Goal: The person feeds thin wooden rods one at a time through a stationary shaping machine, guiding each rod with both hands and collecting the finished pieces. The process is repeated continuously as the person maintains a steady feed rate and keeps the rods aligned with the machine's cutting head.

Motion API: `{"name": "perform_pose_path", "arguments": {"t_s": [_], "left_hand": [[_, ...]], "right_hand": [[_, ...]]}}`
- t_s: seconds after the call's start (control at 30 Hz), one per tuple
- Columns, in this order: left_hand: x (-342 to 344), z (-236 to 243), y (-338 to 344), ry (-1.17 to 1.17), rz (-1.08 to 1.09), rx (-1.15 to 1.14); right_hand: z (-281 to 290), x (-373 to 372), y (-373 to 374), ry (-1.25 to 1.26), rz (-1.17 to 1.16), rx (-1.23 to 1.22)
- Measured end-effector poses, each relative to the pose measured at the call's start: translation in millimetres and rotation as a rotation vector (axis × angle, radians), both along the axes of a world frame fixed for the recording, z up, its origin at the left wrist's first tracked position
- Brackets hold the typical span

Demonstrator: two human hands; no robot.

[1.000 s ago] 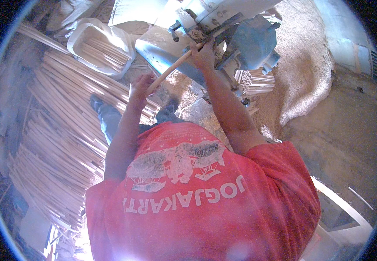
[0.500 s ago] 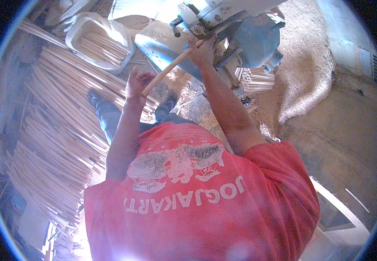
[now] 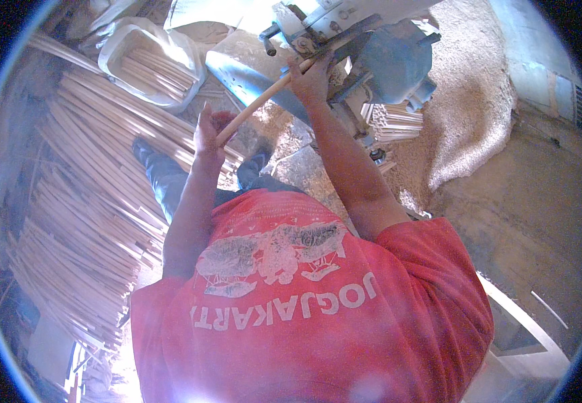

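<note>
Head view, down past a red shirt [image 3: 344,329]: a pale wooden rod [image 3: 257,105] slants from the near left side of the machine [image 3: 324,22] up to it; whether its far end goes inside is hidden. Just beside the machine, the right hand [image 3: 311,82] has its grip closed around the rod near that far end. Farther from the machine, on its near left, the left hand [image 3: 207,138] has a loosely open grip, one digit raised, with the rod's near end against the palm; I cannot tell how firmly its fingers bear on the wood. A rounded blue housing [image 3: 395,64] sits at the machine's right. Left of the machine stands a white sack [image 3: 200,67] of rods, and beyond it from the machine, a large pile of long rods [image 3: 96,195] spreads out. Short rods [image 3: 399,124] lie bundled on the machine's near right, and sawdust [image 3: 469,87] is heaped to its right.
</note>
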State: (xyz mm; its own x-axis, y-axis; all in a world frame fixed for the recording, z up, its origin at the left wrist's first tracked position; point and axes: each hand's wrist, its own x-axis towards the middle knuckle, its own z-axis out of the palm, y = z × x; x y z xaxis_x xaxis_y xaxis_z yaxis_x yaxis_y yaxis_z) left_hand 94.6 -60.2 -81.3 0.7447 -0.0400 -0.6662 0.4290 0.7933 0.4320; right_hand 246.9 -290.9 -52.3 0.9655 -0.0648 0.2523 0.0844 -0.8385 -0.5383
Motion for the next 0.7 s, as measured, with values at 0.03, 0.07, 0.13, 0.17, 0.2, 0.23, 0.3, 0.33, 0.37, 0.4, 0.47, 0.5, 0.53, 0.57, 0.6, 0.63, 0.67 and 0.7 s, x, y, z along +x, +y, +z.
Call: {"name": "perform_pose_path", "arguments": {"t_s": [0.03,0.07,0.13,0.17,0.2,0.23,0.3,0.33,0.37,0.4,0.47,0.5,0.53,0.57,0.6,0.63,0.67,0.7], "left_hand": [[3,3,-3,0.019,0.023,0.003],[4,7,-8,0.040,0.045,0.005],[4,18,-16,-0.001,-0.050,0.011],[2,24,-19,-0.035,-0.088,-0.009],[1,30,-21,-0.027,-0.121,0.058],[0,35,-21,-0.032,-0.145,0.102],[-3,42,-22,-0.039,-0.183,0.147],[-5,44,-18,-0.040,-0.193,0.149],[-6,45,-15,-0.024,-0.200,0.152],[-7,44,-15,-0.050,-0.199,0.195],[-6,42,-14,-0.072,-0.187,0.289],[-5,40,-15,-0.037,-0.134,0.230],[0,37,-16,-0.003,-0.082,0.169],[5,33,-18,0.071,-0.029,0.107],[10,30,-20,0.039,-0.018,0.085],[14,27,-23,0.053,-0.003,0.063],[16,24,-25,0.068,0.016,0.049],[19,20,-26,0.069,0.031,0.012]], "right_hand": [[5,-1,1,-0.001,0.010,0.046],[11,-2,2,0.017,0.009,0.093],[24,-1,3,0.102,0.037,0.205],[29,-2,3,0.153,0.045,0.263],[34,6,3,0.343,0.033,0.202],[37,18,2,0.532,0.018,0.139],[34,19,1,0.490,0.009,0.072],[26,13,4,0.260,0.018,0.069],[18,8,6,0.031,0.027,0.065],[12,9,4,0.064,0.023,0.053],[-1,9,2,0.081,0.014,0.008],[-5,10,2,0.039,-0.001,-0.080],[-9,11,3,-0.053,-0.021,-0.195],[-11,12,2,-0.069,-0.061,-0.275],[-11,12,1,-0.101,-0.027,-0.190],[-9,12,1,-0.051,-0.012,-0.070],[-7,12,2,0.000,0.006,0.052],[-3,10,3,-0.007,0.007,0.106]]}}
